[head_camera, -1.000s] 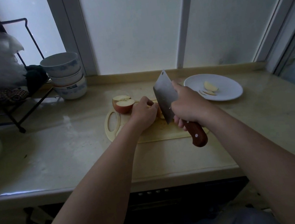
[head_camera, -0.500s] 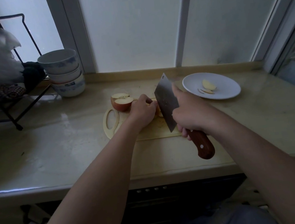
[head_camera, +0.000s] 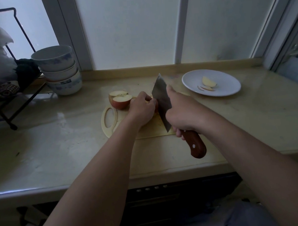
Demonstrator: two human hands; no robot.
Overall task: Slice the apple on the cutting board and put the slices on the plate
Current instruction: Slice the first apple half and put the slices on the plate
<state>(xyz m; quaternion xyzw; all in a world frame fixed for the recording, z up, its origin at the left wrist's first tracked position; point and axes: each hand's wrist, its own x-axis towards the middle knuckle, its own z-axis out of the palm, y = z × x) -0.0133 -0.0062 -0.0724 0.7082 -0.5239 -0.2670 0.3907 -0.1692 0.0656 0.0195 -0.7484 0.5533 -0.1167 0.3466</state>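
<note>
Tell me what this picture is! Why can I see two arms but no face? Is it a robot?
No robot here, just a person. A camera worn on the head looks forward and down, so the picture shows what that person sees. The right hand grips a big knife by its wooden handle. The left hand holds a piece of apple, mostly hidden, steady on the cutting board. More cut apple sits at the board's far left end. On the counter a white plate already holds a few slices. Bowls are stacked by the window.
</note>
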